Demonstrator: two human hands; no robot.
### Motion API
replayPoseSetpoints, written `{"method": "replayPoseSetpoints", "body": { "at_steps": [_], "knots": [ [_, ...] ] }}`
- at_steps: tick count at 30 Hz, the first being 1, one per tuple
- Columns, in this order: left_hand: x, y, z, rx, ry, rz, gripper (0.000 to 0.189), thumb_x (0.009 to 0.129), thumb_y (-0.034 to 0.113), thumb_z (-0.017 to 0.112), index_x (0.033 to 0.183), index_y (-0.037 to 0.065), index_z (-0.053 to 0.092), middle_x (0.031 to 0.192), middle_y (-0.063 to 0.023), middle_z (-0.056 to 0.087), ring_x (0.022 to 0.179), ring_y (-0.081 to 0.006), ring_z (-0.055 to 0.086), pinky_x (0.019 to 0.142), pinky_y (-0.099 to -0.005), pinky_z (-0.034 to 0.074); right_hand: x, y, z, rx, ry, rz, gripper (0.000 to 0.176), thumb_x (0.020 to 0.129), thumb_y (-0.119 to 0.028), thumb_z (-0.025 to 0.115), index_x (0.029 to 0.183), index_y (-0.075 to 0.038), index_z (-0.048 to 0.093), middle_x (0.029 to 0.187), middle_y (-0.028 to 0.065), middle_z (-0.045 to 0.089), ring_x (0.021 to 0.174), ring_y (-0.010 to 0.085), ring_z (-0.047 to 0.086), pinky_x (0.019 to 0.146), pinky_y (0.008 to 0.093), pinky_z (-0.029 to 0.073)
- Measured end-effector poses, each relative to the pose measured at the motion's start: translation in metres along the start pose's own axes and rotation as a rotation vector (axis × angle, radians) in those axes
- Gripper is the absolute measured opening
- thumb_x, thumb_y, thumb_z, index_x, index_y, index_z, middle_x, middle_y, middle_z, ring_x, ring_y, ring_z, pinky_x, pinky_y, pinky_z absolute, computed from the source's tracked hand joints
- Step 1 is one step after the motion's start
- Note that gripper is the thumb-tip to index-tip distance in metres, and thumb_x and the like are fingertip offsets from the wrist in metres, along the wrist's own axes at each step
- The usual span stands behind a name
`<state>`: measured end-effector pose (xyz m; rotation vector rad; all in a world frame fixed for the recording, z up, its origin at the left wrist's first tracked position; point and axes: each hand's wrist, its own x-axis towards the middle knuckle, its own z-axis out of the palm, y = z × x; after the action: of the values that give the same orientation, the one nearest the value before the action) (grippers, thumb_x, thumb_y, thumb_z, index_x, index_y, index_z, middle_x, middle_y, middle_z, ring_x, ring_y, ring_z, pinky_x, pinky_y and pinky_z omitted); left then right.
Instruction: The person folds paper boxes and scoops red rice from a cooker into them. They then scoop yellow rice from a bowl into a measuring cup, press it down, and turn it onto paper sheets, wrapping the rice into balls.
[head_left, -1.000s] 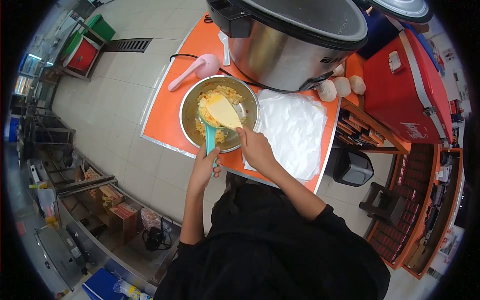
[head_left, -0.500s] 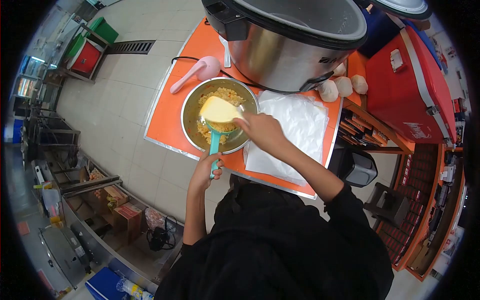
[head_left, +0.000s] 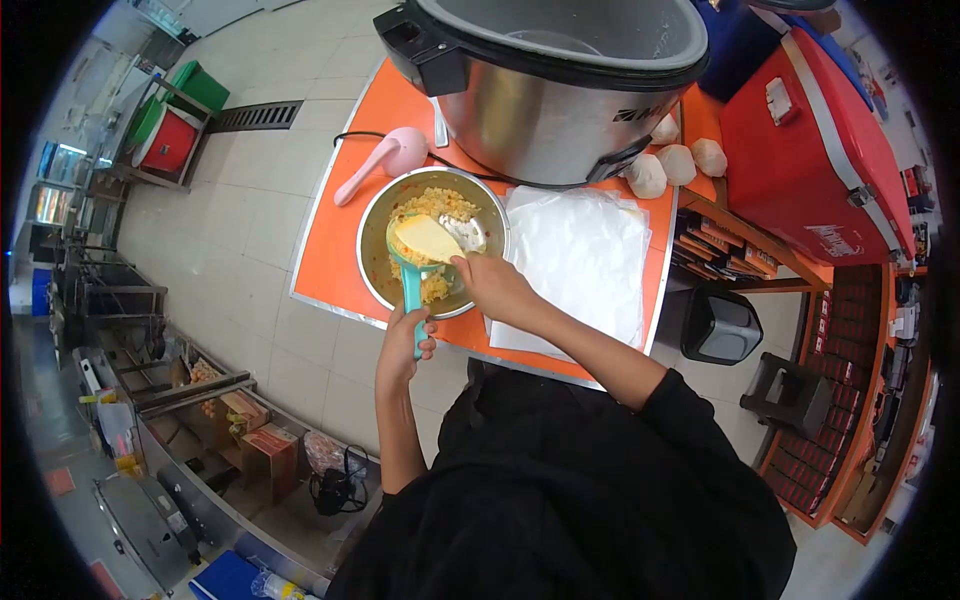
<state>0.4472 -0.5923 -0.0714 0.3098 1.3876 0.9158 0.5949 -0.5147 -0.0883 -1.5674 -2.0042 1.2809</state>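
Observation:
A metal bowl [head_left: 371, 243] with yellow fried rice [head_left: 440, 203] in it stands on the orange table. My left hand [head_left: 403, 345] is closed around the handle of a teal scoop [head_left: 412, 290], whose head is down in the bowl. In my right hand [head_left: 495, 288] is a cream-coloured paddle [head_left: 429, 239], its flat blade over the scoop's head and hiding most of it. White sheets [head_left: 580, 260] lie stacked right of the bowl. Behind the bowl is a pink ladle [head_left: 402, 152].
A large steel cooker [head_left: 560, 120] stands at the table's back, its black cord running behind the bowl. White wrapped balls [head_left: 676, 165] sit beside it. A red cooler [head_left: 800, 160] is at the right. Metal racks and a sink-like counter line the left.
The paddle's blade has tilted and come lower over the scoop, and my right hand has moved down and left. The view has shifted slightly.

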Motion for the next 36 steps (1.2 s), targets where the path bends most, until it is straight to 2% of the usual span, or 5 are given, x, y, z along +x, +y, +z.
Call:
{"method": "replayPoseSetpoints", "body": {
  "at_steps": [4,6,10,13,36],
  "knots": [
    [0.005,-0.010,-0.002,-0.229,-0.011,-0.049,0.012,0.084,0.016,0.048,0.092,0.012,0.040,0.063,0.0010,0.043,0.041,-0.0038,0.034,0.033,-0.0162,0.025,0.022,0.016,-0.018,0.187,-0.051,-0.220,0.055,0.093,-0.040,0.030,0.072,0.004,0.055,0.068,0.0235,0.056,0.067,0.0358,0.056,0.067,0.0434,0.044],
    [0.008,-0.012,0.007,-0.332,-0.008,-0.038,0.014,0.084,0.016,0.049,0.094,0.012,0.041,0.064,0.0012,0.044,0.041,-0.0031,0.033,0.033,-0.0152,0.024,0.018,0.015,-0.020,0.481,-0.023,0.258,0.049,0.093,-0.036,0.029,0.089,0.004,0.057,0.079,0.0292,0.058,0.077,0.0418,0.057,0.071,0.0447,0.045],
    [0.000,-0.009,0.025,-0.294,-0.001,0.015,0.013,0.084,0.017,0.048,0.091,0.013,0.039,0.063,0.0007,0.043,0.041,-0.0044,0.035,0.034,-0.0170,0.026,-0.012,0.008,0.009,0.218,0.180,-0.025,0.046,0.094,-0.033,0.028,0.084,0.003,0.054,0.075,0.0290,0.057,0.075,0.0425,0.057,0.070,0.0470,0.043],
    [0.001,-0.005,0.021,-0.164,-0.002,-0.003,0.013,0.083,0.016,0.048,0.090,0.012,0.038,0.062,-0.0003,0.042,0.041,-0.0054,0.035,0.034,-0.0185,0.026,-0.025,-0.009,0.001,0.006,0.123,0.027,0.043,0.094,-0.030,0.032,0.078,0.004,0.053,0.064,0.0256,0.055,0.062,0.0412,0.056,0.059,0.0472,0.043],
    [0.011,0.009,-0.005,-0.026,0.058,0.043,0.016,0.080,0.014,0.048,0.094,0.009,0.040,0.063,-0.0016,0.042,0.041,-0.0061,0.034,0.034,-0.0192,0.027,-0.005,0.003,-0.006,-0.089,-0.050,-0.022,0.048,0.092,-0.040,0.032,0.085,-0.001,0.058,0.077,0.0208,0.061,0.075,0.0379,0.059,0.067,0.0477,0.046]
  ]
}}
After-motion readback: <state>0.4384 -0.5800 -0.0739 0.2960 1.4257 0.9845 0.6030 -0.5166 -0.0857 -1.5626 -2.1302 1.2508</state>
